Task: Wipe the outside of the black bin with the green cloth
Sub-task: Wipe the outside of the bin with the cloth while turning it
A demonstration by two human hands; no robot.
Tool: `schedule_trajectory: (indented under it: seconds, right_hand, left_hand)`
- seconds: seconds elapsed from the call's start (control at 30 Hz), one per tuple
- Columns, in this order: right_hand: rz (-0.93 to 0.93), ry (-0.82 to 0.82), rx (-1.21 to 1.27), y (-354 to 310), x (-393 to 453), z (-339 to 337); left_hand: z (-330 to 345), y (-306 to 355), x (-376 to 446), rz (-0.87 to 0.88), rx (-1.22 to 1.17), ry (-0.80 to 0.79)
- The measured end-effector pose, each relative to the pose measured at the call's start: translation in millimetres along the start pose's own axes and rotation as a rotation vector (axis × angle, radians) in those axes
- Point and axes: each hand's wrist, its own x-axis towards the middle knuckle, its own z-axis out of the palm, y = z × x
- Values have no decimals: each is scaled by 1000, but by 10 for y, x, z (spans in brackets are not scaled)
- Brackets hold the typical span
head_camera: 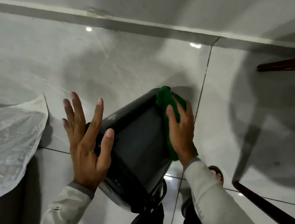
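Observation:
The black bin (139, 139) is tipped over, its flat base turned up and away from me, low in the middle of the head view above my legs. My left hand (87, 141) lies flat against the bin's left side, fingers spread, steadying it. My right hand (180, 131) presses the green cloth (167, 99) onto the bin's right side near the base edge. The cloth wraps over that edge and runs under my palm. The bin's mouth, toward me, is hidden.
A crumpled white plastic bag (4, 139) lies on the glossy tiled floor at the left. Dark wooden furniture legs (291, 64) stand at the right, another one (269, 210) lower down. A white wall skirting (117, 25) runs across behind. My sandalled foot (216, 173) is at the right.

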Motion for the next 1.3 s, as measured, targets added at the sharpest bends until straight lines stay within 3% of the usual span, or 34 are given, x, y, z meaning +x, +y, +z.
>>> schedule_trajectory:
  seconds: [0.1,0.17,0.37,0.47,0.57,0.7,0.77,0.83,0.9,1.03,1.1,1.17,1.3]
  right_hand:
    - [223,7,107,72,366,-91]
    - [252,-30,101,42,473,-168]
    - [-184,-178,24,-202,-299,-226]
    - [-292,-170,51,-144,-572,-236]
    - [-153,-109,169,-11,-264,-249]
    - [242,40,463,354,349,-260]
    - [436,30,539,478,548,-285]
    - [484,11,536,482,622,-316]
    - [368,-2,482,354,524,-365]
    - [-195,-171,206,37,-50,-347]
    - [-344,-237,123,24,-27,-336]
    - [-270,-235,144,48,251,-342]
    - [180,-110,343,230,771,-306]
  left_hand:
    - [85,131,70,-10,-4,25]
    - [141,229,152,-25,7,25]
    - [148,338,352,-59,29,-41]
    - [190,411,368,-14,55,-69]
    - [228,438,381,8,57,-61]
    - [271,463,500,-4,46,-50]
    - [319,517,560,-7,55,-55]
    - [342,561,600,-3,60,-57]
    - [332,568,624,1,65,-61]
    - [269,531,610,37,69,-102]
    - [252,541,568,63,68,-116]
    - [250,534,518,43,83,-98]
    - [272,569,432,24,89,-31]
